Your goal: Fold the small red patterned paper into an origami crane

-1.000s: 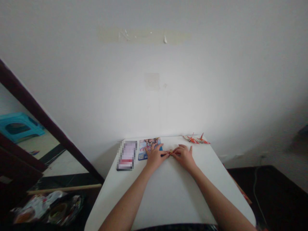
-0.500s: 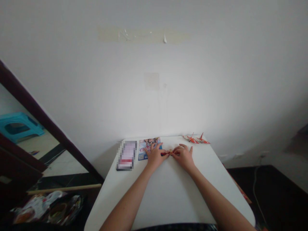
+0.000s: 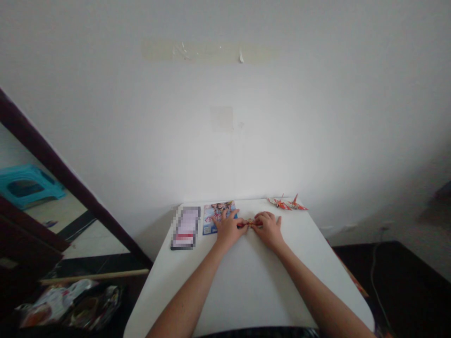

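Note:
Both my hands rest on the far part of a white table (image 3: 246, 286). Between them lies a small folded piece of red and yellow paper (image 3: 249, 223). My left hand (image 3: 229, 228) presses on its left end, thumb and fingertips pinched on it, the other fingers spread. On its right end sits my right hand (image 3: 268, 228), its fingers curled onto the paper. Most of the paper is hidden under my fingers.
A blue printed packet (image 3: 214, 217) lies just left of my left hand, and a blurred dark rectangle (image 3: 185, 227) lies further left. Folded orange-red paper cranes (image 3: 287, 203) stand at the table's far right corner. A white wall rises behind; clutter (image 3: 66, 307) sits on the floor left.
My right hand's fingers have curled in closer over the paper's right end. My left hand has barely moved.

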A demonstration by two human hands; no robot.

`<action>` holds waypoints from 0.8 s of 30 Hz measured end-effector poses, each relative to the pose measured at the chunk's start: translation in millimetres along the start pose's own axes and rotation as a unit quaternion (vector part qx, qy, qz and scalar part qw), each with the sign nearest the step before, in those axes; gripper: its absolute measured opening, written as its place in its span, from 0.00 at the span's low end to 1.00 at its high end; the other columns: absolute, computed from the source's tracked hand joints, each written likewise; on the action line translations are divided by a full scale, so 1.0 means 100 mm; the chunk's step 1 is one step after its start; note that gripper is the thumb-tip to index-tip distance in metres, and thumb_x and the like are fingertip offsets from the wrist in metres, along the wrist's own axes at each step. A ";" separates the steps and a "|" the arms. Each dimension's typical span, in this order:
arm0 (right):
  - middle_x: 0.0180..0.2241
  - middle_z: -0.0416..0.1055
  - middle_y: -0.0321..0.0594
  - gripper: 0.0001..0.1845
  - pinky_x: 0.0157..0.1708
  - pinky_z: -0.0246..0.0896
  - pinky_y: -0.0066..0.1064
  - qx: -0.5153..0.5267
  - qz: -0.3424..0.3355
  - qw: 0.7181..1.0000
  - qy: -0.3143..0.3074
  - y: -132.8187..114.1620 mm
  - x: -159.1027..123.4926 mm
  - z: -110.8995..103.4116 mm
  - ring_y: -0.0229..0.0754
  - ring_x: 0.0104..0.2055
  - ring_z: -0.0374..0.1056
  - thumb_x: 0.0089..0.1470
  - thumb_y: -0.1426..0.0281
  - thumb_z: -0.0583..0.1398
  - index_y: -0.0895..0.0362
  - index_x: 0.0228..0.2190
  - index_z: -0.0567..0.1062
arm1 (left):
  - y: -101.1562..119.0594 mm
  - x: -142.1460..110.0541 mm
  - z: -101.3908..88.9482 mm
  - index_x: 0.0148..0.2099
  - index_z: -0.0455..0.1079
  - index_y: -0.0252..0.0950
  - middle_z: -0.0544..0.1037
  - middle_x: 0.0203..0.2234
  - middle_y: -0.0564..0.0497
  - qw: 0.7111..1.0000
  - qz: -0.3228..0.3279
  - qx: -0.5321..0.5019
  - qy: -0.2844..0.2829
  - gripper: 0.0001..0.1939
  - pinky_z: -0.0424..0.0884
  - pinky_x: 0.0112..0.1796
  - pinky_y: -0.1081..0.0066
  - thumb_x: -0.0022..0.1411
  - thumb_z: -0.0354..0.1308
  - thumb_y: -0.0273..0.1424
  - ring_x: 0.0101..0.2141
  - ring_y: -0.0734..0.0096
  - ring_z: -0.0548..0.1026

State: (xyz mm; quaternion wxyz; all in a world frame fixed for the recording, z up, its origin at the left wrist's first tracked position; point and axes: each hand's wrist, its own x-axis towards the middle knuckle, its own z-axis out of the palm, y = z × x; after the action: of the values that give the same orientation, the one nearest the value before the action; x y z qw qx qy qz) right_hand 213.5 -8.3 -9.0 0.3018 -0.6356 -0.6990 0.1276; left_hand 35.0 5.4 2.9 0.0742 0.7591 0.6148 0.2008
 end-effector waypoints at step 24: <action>0.51 0.72 0.37 0.05 0.64 0.31 0.71 -0.011 0.033 0.999 -0.030 0.09 0.08 0.05 0.55 0.61 0.58 0.55 0.67 0.65 0.46 0.34 0.81 | -0.05 0.07 -0.10 0.45 0.79 0.58 0.63 0.69 0.61 0.996 -0.001 -0.005 -0.091 0.10 0.42 0.56 0.18 0.63 0.60 0.44 0.69 0.35 0.49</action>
State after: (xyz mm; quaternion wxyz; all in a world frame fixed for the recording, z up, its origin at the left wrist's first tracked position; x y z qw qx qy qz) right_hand 217.9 1.4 -15.5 0.2693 -0.6574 -0.6880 0.1487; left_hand 27.6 12.0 12.1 0.1340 0.7730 0.6056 0.1337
